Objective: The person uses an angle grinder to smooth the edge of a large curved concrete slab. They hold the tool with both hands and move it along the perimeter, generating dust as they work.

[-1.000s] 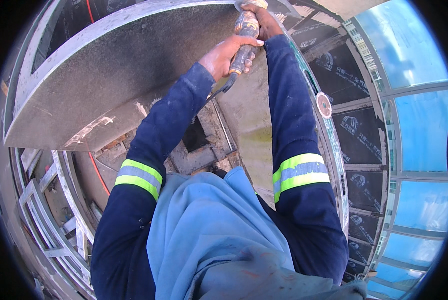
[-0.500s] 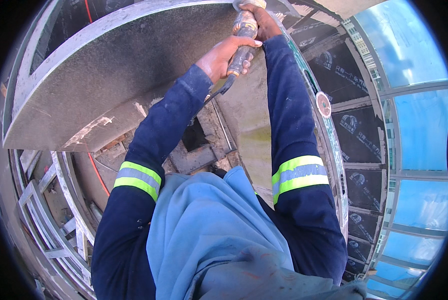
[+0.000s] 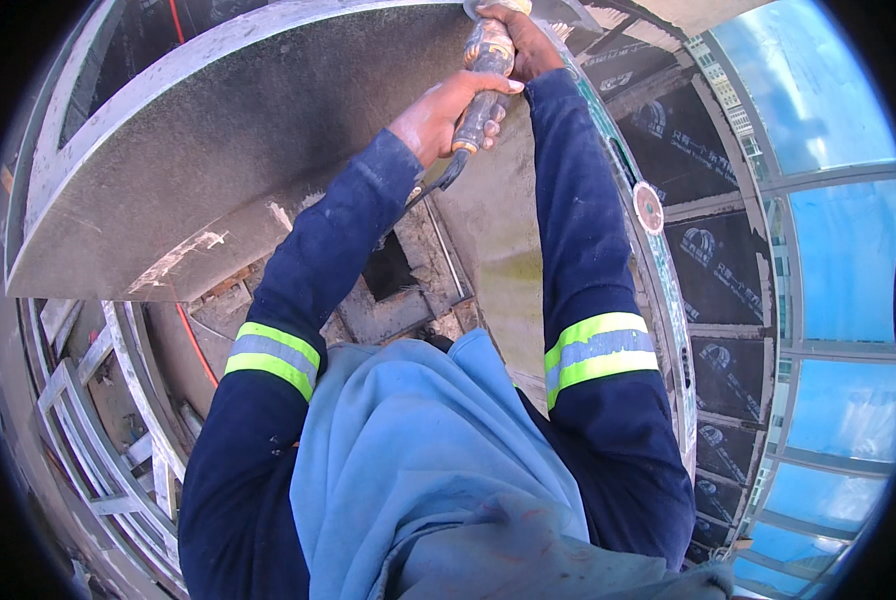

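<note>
Head View: Grip Position at the Upper Edge

Head camera. The tool, a long, roughly cylindrical hand-held unit with a dark grip and a pale, mottled forward housing (image 3: 490,62), is located at the top centre of the view. Its far end meets the upper picture edge; contact with any surface there cannot be determined. Orange-yellow rings mark the barrel. A black, flexible cable (image 3: 452,172) leaves the near end and passes toward the left sleeve.

The left hand (image 3: 441,112) encloses the dark grip: fingers curled around it, thumb laid across, its tip just beside the right cuff. The right hand (image 3: 530,42) holds the forward housing from the right side, fingers bent around it. Both sleeves are navy woven fabric with dusty patches and yellow-and-silver reflective bands (image 3: 600,350).

To the left of the tool stands a broad, curved grey panel (image 3: 238,130) with a fine-grained, matt face, a pale edge and whitish scrapes near its lower border. Below it are a welded-looking framework of pale straight bars (image 3: 118,400) and a thin red-orange cord (image 3: 198,345).

To the right runs a narrow, curved strip with a flaking green-and-white surface (image 3: 674,300), bearing a round pinkish disc (image 3: 648,208). Beyond it are black sheets with light printing (image 3: 713,262) and smooth, reflective blue glass panes (image 3: 848,265).
</note>
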Available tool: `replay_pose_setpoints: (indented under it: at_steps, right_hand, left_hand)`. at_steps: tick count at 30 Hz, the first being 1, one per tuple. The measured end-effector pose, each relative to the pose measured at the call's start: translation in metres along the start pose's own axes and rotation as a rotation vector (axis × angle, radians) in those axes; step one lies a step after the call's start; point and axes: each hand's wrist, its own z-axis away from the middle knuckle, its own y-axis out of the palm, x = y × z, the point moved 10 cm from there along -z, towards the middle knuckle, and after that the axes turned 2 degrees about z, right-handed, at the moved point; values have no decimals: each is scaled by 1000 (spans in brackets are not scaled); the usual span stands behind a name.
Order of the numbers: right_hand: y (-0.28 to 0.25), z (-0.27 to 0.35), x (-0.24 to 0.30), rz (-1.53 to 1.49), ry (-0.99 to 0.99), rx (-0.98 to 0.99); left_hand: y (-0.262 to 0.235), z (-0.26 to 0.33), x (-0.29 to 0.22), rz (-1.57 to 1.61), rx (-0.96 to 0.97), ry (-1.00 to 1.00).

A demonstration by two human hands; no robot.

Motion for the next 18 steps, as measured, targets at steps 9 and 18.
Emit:
replay_pose_setpoints:
  at_steps: [9,18]
  right_hand:
    - [-6,-12,9,-10,-37,-6]
    - [6,3,-4,62,12,-6]
  left_hand:
    - [9,-2,-9,3,8,39]
    - [-2,12,2,36,8,-18]
